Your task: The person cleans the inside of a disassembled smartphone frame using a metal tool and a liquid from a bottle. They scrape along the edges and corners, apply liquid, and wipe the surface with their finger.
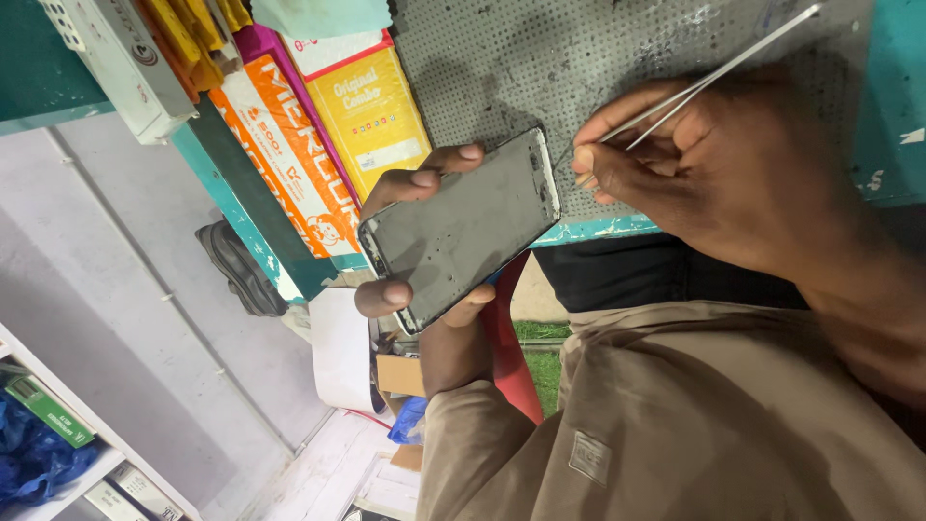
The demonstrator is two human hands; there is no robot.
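1. Head view, tilted: flat phone panel (461, 227), dark grey face, scuffed and dusty, pale residue along the edges, rounded corners.
2. Panel held in the air at centre, just off the near edge of the grey perforated mat (540, 58) on a teal bench (897, 87); right short edge overlaps the mat in view.
3. Left hand (424, 289) under and around the panel: thumb tip over the lower left edge, fingertips wrapped over the upper long edge, palm behind. Closed firmly on the panel.
4. Right hand (714, 164) just right of the panel, apart from the left hand. Fingers pinched shut round slim metal tweezers (699, 85); shaft runs up and right past the knuckles.
5. Tweezer tips meet the panel's right short edge near the upper corner; exact contact too small to confirm.
6. Left of the mat: orange and yellow boxes (328, 135) standing against the bench. Tan sleeve (598, 434) fills the lower right.
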